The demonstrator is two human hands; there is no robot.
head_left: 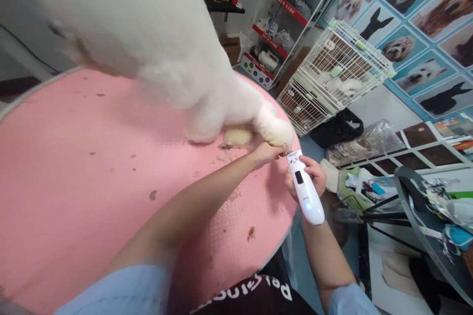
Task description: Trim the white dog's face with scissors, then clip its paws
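A white fluffy dog (170, 34) stands on a round pink grooming table (121, 182). One of its legs reaches out toward the table's right edge, and my left hand (268, 153) is closed around the underside of that paw (275, 130). In my right hand (314, 174) is a white hair clipper (306, 189) with a black switch and a lit blue light. The clipper's blade end is right beside the paw and my left fingertips. Another paw with yellowish fur (237, 137) rests on the table behind.
Small hair tufts (251, 233) are scattered over the tabletop. Past its right edge stand stacked wire cages (332, 76) with a white animal inside, and a red-trimmed shelf (271, 34). A dark round side table (417, 221) holding tools is at the right.
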